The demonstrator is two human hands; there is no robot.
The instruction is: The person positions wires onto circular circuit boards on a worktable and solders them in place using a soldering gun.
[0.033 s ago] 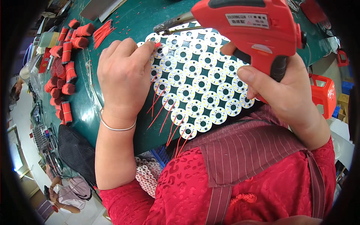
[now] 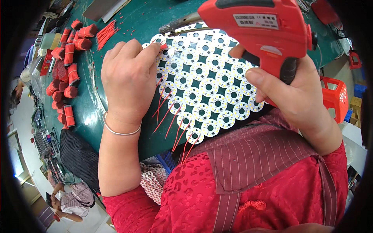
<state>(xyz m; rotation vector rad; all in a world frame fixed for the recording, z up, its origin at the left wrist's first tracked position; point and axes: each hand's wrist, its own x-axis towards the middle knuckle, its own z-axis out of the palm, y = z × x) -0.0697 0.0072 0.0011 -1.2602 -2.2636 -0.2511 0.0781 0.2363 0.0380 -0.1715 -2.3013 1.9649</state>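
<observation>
We judged the step in hand to be the joining of a wire to a disc at the upper left of the sheet. Our right hand was wrapped around the handle of a red plastic pistol-shaped soldering tool, its index finger out by the black trigger. Our left hand had its fingers curled closed, and at the index fingertip we saw a short bright-red piece, probably wire ends, that seemed pinched there; the thumb was hidden, so we could not tell its exact hold.

To our eye the next move called for a still left hand and a small, careful approach of the dark metal tip, with the hot end clear of the skin.

The white ring-shaped circuit discs, dotted with yellow squares, lay in slanting rows on the glossy green tabletop, to the right of the left fingers and beneath the tool. The red piece lay just beyond the left fingertips, over the upper-left discs, with the tip near and above it; contact we could not confirm. Thin red wires trailed from the lower-left edge discs, below the left fingers.
</observation>
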